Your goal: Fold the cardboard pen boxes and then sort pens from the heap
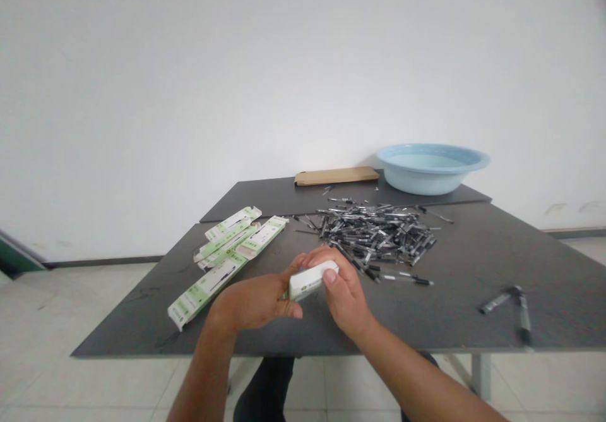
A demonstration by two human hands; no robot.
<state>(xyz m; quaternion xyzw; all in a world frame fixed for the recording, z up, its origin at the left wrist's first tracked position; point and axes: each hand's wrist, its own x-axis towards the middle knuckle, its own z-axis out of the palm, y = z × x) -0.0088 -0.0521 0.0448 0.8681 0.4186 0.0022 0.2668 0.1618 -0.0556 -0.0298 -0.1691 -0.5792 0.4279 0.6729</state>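
- Your right hand (348, 292) has a decent grip on the small white box (312, 280), thumb pressed on its top, fingers wrapped behind.
- Your left hand (255, 299) is half curled around the box's left end, thumb spread out below; can't tell if the hidden fingers are pinching. Box is just above the near part of the dark, smooth table (473, 251).
- Off right, a couple of loose pens (524, 318), kinda blurry.
- Left side: long, thin green-and-white printed cartons (208, 289), overlapping.
- Past your hands, a messy heap of slim clear-and-black pens (379, 235).
- Way back: flat brown cardboard (336, 176) near a round, light-blue basin (421, 183), shiny plastic-looking.
- Then plain pale wall (284, 62).
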